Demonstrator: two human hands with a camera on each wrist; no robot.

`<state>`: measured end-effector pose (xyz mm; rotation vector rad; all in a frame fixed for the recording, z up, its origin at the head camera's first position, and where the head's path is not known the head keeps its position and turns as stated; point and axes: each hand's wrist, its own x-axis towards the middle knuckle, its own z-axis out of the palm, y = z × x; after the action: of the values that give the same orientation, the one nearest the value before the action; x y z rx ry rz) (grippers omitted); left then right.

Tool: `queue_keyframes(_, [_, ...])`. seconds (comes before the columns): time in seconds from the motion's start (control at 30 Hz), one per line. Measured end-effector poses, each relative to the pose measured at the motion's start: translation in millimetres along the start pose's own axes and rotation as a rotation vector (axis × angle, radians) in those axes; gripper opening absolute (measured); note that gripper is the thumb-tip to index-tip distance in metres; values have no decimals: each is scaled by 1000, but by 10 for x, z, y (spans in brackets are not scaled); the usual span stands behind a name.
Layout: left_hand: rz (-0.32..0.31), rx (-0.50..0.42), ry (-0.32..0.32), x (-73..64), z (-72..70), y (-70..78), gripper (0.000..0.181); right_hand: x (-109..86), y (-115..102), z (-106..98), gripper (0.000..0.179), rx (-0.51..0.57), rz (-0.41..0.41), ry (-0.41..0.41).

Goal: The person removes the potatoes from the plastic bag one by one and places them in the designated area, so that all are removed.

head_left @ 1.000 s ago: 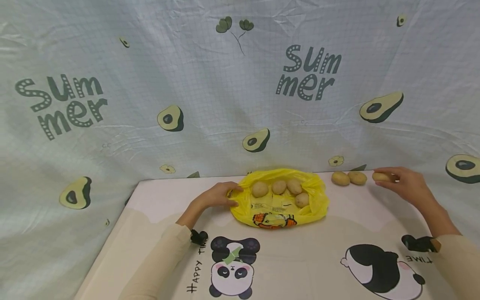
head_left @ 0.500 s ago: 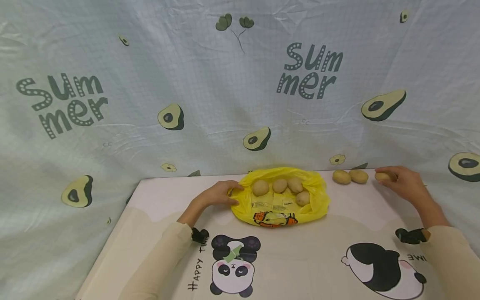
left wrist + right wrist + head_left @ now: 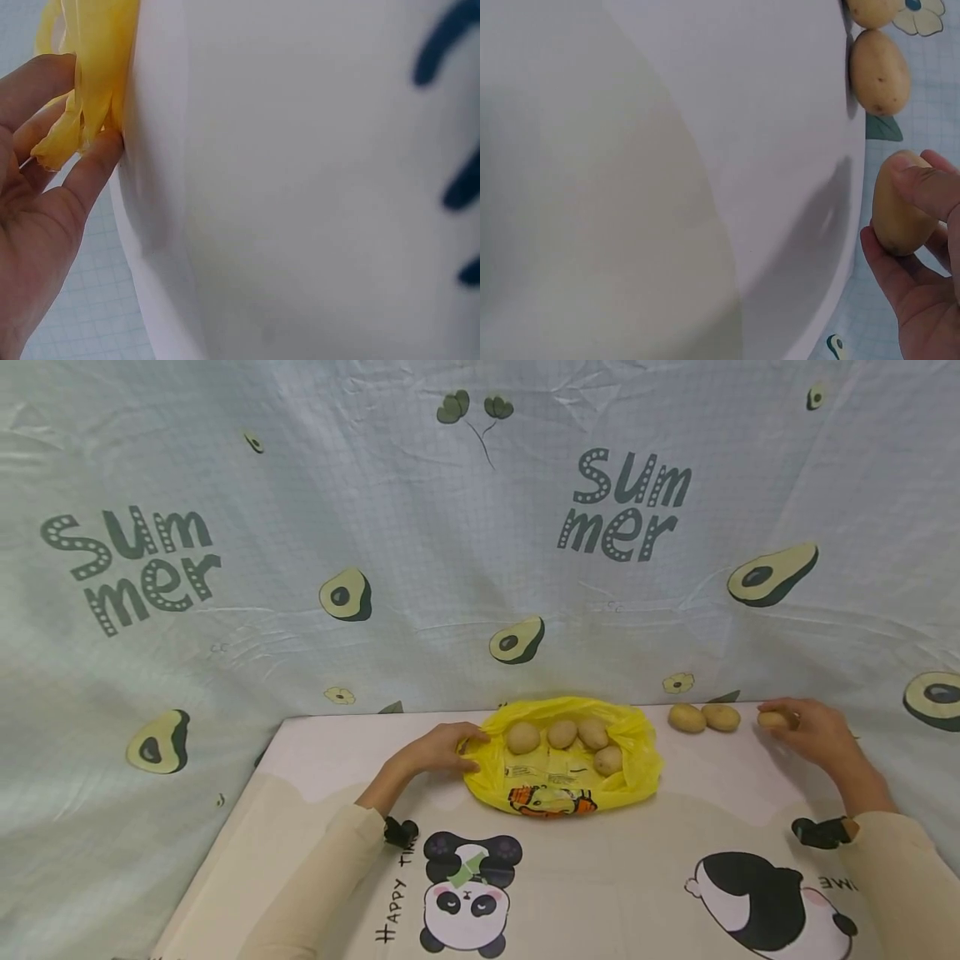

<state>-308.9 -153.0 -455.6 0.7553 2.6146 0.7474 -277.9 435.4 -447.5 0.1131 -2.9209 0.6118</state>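
Observation:
A yellow plastic bag (image 3: pixel 564 800) lies spread with its mouth wide, and several potatoes (image 3: pixel 523 737) sit inside it. My left hand (image 3: pixel 442 748) holds the bag's left edge; in the left wrist view its thumb and fingers lie on either side of the crumpled yellow plastic (image 3: pixel 101 67). Over by the table's back right, my right hand (image 3: pixel 813 732) grips a single potato (image 3: pixel 901 210) between thumb and fingers. Two other potatoes, a left one (image 3: pixel 687 717) and a right one (image 3: pixel 722 717), rest side by side between the bag and that hand.
The table (image 3: pixel 600 877) wears a pale cloth printed with pandas and lettering. Right behind its back edge hangs a light curtain (image 3: pixel 420 543) with avocado and "summer" prints. Dark straps circle both wrists.
The right hand, with its potato, has shifted slightly right, away from the two potatoes, and its forearm has swung a little inward. The left hand stays at the bag's edge.

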Motion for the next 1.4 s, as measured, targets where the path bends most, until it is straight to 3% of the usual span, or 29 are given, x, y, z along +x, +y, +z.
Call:
queue_keyframes(0.47, [-7, 10, -6, -12, 30, -19, 49, 24, 19, -44, 38, -16, -20, -29])
queue_keyframes(0.87, [-1, 4, -10, 2, 44, -24, 47, 12, 33, -5, 43, -6, 29, -35])
queue_keyframes(1.1, [3, 11, -10, 2, 20, -29, 48, 122, 58, 52, 48, 1, 67, -76])
queue_keyframes(1.4, [11, 17, -18, -27, -8, -10, 48, 202, 7, 30, 50, -21, 18, -90])
